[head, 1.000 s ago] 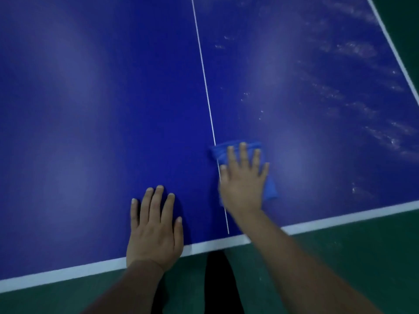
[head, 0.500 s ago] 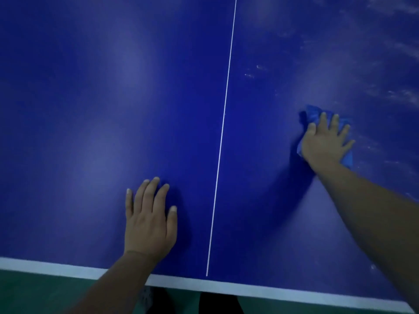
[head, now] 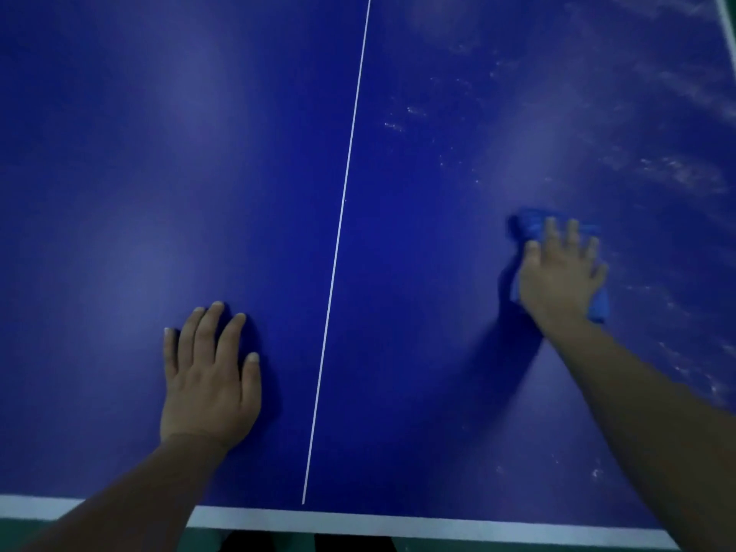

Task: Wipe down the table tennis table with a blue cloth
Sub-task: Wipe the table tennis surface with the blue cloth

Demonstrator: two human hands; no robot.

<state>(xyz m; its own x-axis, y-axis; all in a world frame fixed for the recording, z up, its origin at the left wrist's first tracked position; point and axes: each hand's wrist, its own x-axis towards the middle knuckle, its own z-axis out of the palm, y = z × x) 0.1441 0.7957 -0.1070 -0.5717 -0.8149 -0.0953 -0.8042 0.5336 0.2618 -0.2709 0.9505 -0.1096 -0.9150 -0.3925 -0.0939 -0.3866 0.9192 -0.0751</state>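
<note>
With our left hand [head: 209, 376] flat and open on the table tennis table [head: 159, 173], our right hand [head: 559, 278] presses spread fingers on the blue cloth [head: 531, 225] right of the centre line [head: 338, 249], where pale dusty smears [head: 677, 173] remain unwiped beyond it.

cloth [head: 531, 227] mostly under R hand [head: 559, 278] | table [head: 159, 153] cut by frame edges
</note>
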